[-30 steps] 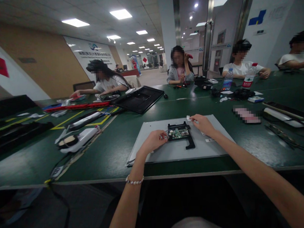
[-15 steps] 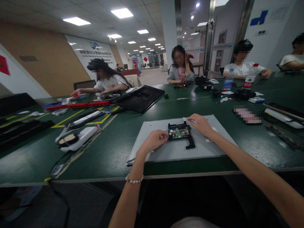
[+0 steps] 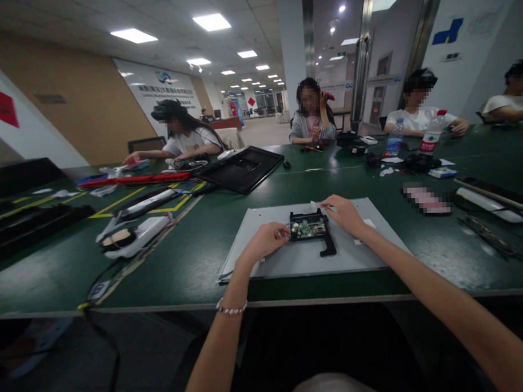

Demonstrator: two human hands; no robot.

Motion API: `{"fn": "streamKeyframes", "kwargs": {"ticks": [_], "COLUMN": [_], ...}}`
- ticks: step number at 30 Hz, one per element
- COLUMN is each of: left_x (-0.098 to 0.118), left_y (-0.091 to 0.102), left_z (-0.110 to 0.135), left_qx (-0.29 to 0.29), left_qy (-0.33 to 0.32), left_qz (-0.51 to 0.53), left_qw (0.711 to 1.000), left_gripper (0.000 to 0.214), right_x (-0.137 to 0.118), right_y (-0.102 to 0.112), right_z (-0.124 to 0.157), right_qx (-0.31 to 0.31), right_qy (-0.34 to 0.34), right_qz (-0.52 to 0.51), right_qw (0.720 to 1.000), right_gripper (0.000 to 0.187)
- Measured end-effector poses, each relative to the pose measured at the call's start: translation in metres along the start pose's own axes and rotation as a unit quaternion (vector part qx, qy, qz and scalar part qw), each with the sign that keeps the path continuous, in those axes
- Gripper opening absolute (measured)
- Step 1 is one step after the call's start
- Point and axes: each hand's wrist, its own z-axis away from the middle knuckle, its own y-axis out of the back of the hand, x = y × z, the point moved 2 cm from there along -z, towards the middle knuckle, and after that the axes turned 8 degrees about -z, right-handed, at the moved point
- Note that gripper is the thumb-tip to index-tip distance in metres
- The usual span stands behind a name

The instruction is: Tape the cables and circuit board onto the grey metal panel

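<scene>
A grey flat panel (image 3: pixel 306 257) lies on the green table (image 3: pixel 195 261) in front of me. A black bracket with a small green circuit board (image 3: pixel 309 227) sits on the panel. My left hand (image 3: pixel 266 240) is curled at the board's left edge, fingers pinched on something I cannot make out. My right hand (image 3: pixel 344 212) rests at the bracket's upper right corner, its fingertips pinching a small white piece (image 3: pixel 317 205).
An open black casing (image 3: pixel 240 169) lies beyond the panel. White and black strips (image 3: pixel 134 235) and yellow tape lines are to the left. Bottles (image 3: pixel 431 132), small parts and long strips (image 3: pixel 493 196) are on the right. Several people sit at the far side.
My right hand has shifted slightly left along the bracket's top edge with the white piece. The left hand has hardly moved.
</scene>
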Motion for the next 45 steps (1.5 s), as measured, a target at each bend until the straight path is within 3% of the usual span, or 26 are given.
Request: {"fn": "streamKeyframes", "kwargs": {"ticks": [8,16,24,29,38,45], "left_x": [0.005,0.001,0.002,0.0,-0.004,-0.001], "left_y": [0.007,0.008,0.007,0.007,0.001,0.001], "left_z": [0.003,0.001,0.001,0.001,0.001,0.001], "left_qx": [0.004,0.06,0.06,0.077,0.071,0.069], "left_qy": [0.015,0.013,0.012,0.016,0.012,0.015], "left_qz": [0.02,0.009,0.001,0.007,-0.007,-0.011], "left_qw": [1.0,0.998,0.998,0.997,0.997,0.997], "left_gripper": [0.024,0.022,0.023,0.023,0.025,0.024], "right_x": [-0.01,-0.013,-0.013,-0.004,0.023,0.025], "right_y": [-0.01,-0.012,-0.016,-0.014,-0.033,-0.038], "right_z": [-0.001,-0.001,-0.001,-0.006,-0.028,-0.023], "right_qx": [-0.056,-0.091,-0.116,-0.111,-0.207,-0.199], "right_qy": [-0.002,-0.01,-0.004,-0.012,0.011,-0.009], "right_qz": [0.017,0.033,0.059,0.056,0.027,0.012], "right_qw": [0.998,0.995,0.992,0.992,0.978,0.98], "right_gripper": [0.022,0.021,0.024,0.032,0.025,0.025]}}
